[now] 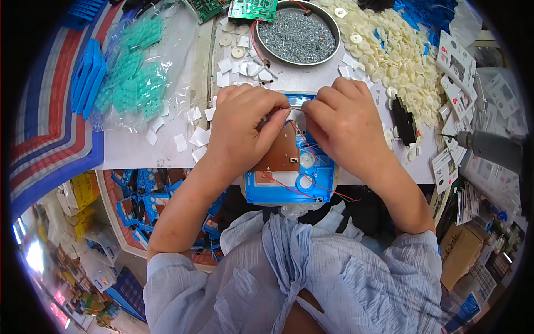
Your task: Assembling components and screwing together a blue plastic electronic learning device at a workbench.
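Note:
On the table's front edge lies a blue plastic housing point(256, 193), open side up. A brown circuit board point(283, 147) with a small black-and-white switch sits in it, and a white round wheel point(306, 160) is beside the board. Thin red wires point(325, 192) run across the housing and hang past its right side. Over its far end, my left hand point(245, 125) is closed in a pinch. My right hand point(347, 128) pinches close by, and a thin wire point(296, 108) spans the gap between both sets of fingertips. Its ends are hidden by the fingers.
Beyond the housing stands a round tray of screws point(297, 36), with green circuit boards point(253, 10) beside it. Cream plastic wheels point(389, 50) pile up at right, near a power screwdriver point(489, 147). Left lie teal parts in plastic point(133, 72); below, a bin point(125, 222) holds blue housings.

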`<move>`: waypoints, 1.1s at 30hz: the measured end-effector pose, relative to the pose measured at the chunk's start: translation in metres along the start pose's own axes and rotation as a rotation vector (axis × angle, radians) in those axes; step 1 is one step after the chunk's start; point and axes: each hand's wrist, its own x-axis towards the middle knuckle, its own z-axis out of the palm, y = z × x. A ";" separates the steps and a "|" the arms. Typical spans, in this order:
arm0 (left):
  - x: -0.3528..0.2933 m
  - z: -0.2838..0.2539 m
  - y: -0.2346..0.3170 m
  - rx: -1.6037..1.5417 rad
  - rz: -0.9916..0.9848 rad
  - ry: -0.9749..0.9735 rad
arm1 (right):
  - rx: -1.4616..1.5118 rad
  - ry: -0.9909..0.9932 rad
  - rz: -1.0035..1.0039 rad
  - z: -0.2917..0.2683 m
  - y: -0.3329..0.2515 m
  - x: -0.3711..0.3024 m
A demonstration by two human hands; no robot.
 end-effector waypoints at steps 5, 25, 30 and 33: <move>0.010 -0.006 0.000 0.183 0.249 -0.083 | -0.024 -0.129 -0.072 -0.005 -0.022 -0.007; 0.046 -0.017 0.008 0.391 0.571 -0.442 | 0.219 0.020 0.114 0.008 -0.038 -0.044; 0.063 -0.016 0.016 0.451 0.659 -0.671 | 0.219 0.045 0.111 0.011 -0.038 -0.045; 0.068 -0.015 0.023 0.517 0.679 -0.759 | 0.224 0.061 0.116 0.012 -0.038 -0.045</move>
